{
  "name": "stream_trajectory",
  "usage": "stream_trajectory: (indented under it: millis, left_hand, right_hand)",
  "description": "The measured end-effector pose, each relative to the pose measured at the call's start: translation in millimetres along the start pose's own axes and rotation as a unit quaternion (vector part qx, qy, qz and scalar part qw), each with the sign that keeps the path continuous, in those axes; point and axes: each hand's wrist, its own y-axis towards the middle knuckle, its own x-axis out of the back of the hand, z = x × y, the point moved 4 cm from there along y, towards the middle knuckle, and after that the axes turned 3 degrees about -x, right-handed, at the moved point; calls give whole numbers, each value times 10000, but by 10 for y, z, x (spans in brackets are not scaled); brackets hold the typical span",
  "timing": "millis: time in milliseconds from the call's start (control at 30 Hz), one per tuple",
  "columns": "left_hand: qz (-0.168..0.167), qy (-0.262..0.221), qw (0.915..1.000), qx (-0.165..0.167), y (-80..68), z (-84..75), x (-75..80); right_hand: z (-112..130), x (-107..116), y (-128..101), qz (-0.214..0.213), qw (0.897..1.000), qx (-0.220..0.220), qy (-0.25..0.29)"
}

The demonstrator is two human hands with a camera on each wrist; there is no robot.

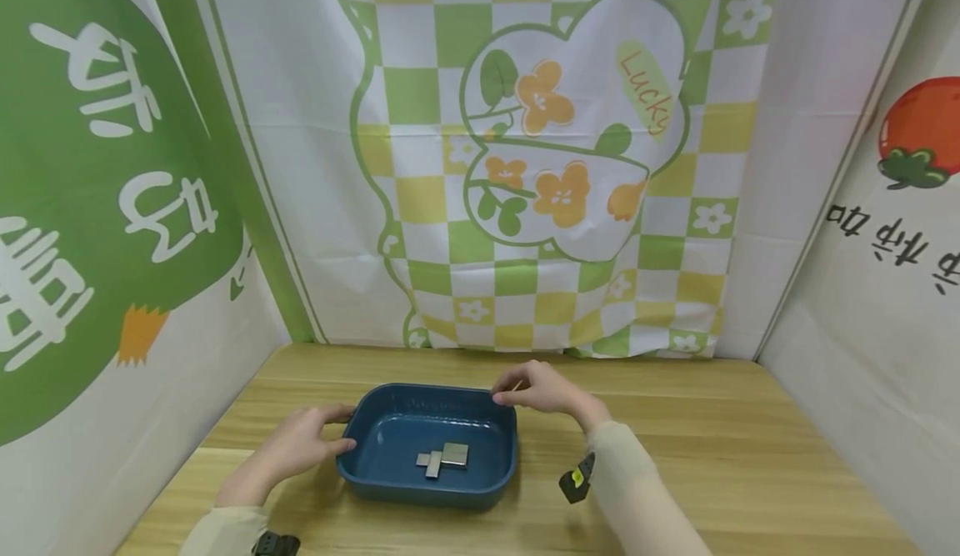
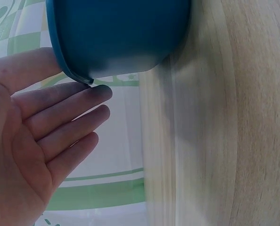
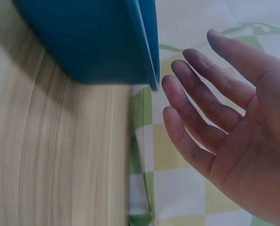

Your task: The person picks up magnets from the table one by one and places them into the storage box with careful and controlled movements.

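A dark blue rectangular dish (image 1: 426,493) with raised walls and rounded corners sits on the wooden table. Inside it, right of its middle, several small flat silvery blocks (image 1: 454,455) lie close together. At the dish's left side is my left hand (image 1: 296,446); its thumb reaches the rim, and the other fingers extend fairly straight along the outside. In the left wrist view the thumb tip is hidden behind the dish. My right hand (image 1: 542,388) hovers by the back right corner with fingers loosely bent. The right wrist view shows its palm bare and its fingers apart from the dish.
The light wooden table (image 1: 675,456) extends around the dish. Behind it hangs a green and yellow checked cloth (image 1: 420,197). Printed white cloth walls stand at left (image 1: 172,423) and right (image 1: 847,356). A black wrist device (image 1: 576,479) hangs from the right sleeve.
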Motion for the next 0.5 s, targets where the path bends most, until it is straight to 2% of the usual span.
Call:
stream_trajectory:
  millis: [300,500]
  left_hand:
    - [-111,294,9994,-138,8,-35,-7]
    - [-374,492,9980,-90,12,-94,13]
  right_hand:
    - [-144,162,-236,-320,9989,-79,-333]
    - [-238,293,-437,-580,9969,-48,-539]
